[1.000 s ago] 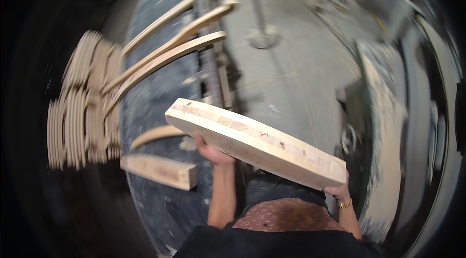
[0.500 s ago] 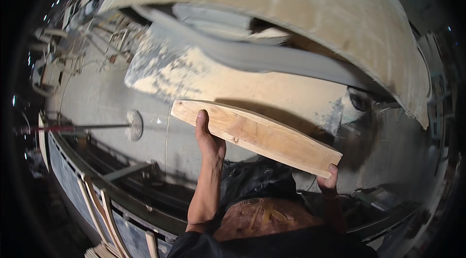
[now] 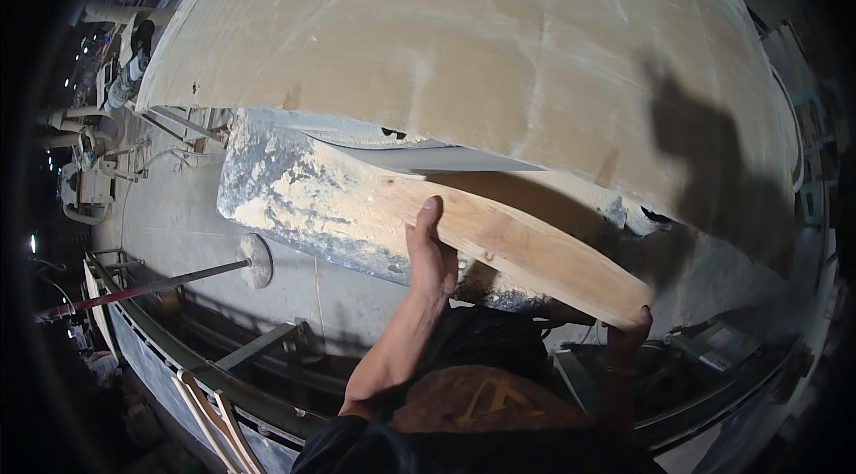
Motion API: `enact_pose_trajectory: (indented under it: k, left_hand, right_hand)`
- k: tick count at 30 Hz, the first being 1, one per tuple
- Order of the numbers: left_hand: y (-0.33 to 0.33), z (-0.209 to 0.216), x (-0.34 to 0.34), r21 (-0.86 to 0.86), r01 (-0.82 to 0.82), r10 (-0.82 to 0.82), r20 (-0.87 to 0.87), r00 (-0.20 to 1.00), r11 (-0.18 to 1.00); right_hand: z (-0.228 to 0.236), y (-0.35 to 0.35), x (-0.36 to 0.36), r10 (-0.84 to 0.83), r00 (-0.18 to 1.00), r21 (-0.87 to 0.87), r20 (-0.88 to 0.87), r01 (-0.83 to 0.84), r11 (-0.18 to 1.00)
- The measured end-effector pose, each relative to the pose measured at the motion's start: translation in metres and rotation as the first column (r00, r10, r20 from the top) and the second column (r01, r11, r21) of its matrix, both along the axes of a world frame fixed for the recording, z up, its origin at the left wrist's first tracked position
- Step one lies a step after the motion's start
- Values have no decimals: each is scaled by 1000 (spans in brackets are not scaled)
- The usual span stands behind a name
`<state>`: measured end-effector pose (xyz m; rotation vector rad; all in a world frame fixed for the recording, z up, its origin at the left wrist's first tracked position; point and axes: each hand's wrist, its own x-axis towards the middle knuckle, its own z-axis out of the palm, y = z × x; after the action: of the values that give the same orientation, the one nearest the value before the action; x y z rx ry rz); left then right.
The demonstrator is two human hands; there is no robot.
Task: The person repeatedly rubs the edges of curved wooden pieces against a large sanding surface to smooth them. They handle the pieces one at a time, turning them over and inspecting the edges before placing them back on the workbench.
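Observation:
A pale wooden board [image 3: 526,251] with a bowed far edge slants across the middle of the view, its left end farther from me. My left hand [image 3: 434,251] is closed on its near edge toward the left end, thumb lying over the top face. At the near right corner my right hand [image 3: 631,333] grips the board, mostly in shadow with the thumb showing. Just beyond the board's left end runs a grey belt-like strip [image 3: 437,159]; whether the two touch, I cannot tell. Fingers under the board are hidden.
A large tan cover panel [image 3: 428,37] overhangs the strip. Beneath lies a dust-covered dark surface [image 3: 294,180]. At left, a pole [image 3: 169,282] ends in a round pad [image 3: 257,261]. Thin curved wooden strips [image 3: 214,420] stand by the green metal frame [image 3: 259,346] at lower left.
Both hands have carried the board rightward, and its left end now lies close to the grey strip. My view has shifted, showing more of the tan panel.

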<state>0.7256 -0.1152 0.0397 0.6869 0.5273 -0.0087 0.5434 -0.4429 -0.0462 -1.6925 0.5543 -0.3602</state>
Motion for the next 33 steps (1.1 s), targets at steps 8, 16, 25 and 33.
enact_pose_trajectory:
  k: [8,16,25,33]
  left_hand:
    - [-12,2,11,-32,18,-19,-25,999,999]
    - [-1,-2,16,-12,-119,118,-52,992,993]
    - [13,-7,18,-26,-164,161,-92,983,986]
    - [23,-10,18,4,-186,185,-134,974,983]
  right_hand:
    - [23,-32,33,260,963,-477,-72,-262,839]
    - [38,-26,83,167,976,622,143,-220,752]
    - [33,-23,99,106,983,710,148,-180,681]
    - [40,-9,107,90,988,714,126,-153,683]
